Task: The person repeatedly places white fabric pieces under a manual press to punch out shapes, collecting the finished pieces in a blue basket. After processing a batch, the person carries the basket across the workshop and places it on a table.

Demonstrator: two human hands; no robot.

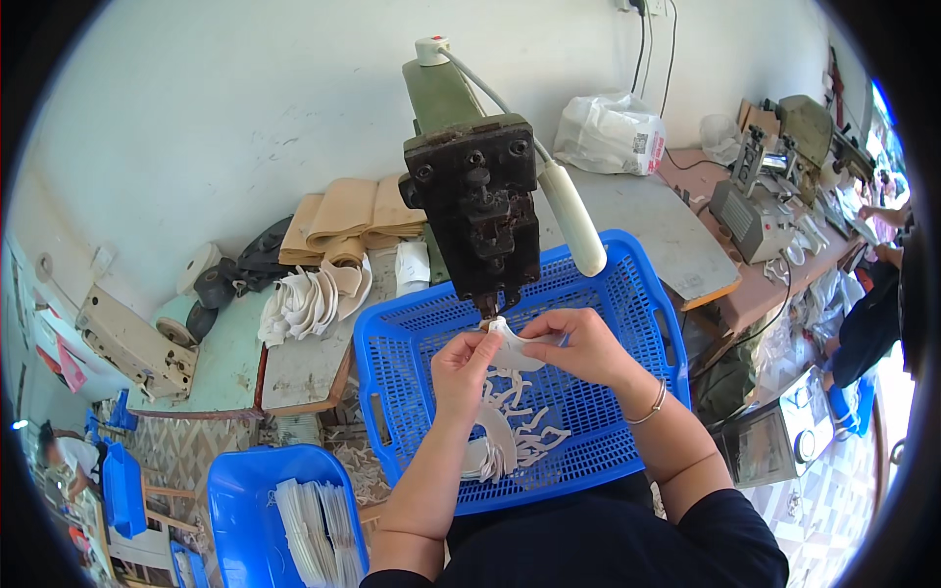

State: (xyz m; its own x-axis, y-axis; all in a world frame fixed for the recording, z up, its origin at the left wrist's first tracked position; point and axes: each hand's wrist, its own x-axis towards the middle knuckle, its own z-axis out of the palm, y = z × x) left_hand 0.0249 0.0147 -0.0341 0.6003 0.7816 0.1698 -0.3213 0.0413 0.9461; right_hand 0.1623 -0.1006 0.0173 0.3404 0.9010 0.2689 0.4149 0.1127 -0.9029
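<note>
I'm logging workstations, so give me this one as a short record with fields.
left hand: pinches a white curved piece
right hand: pinches the same piece farther right
piece position: just below the tip of the dark machine head; contact unclear
below hands: blue basket holding white strips and curved offcuts
lower left: blue bin with bundled pale pieces
</note>
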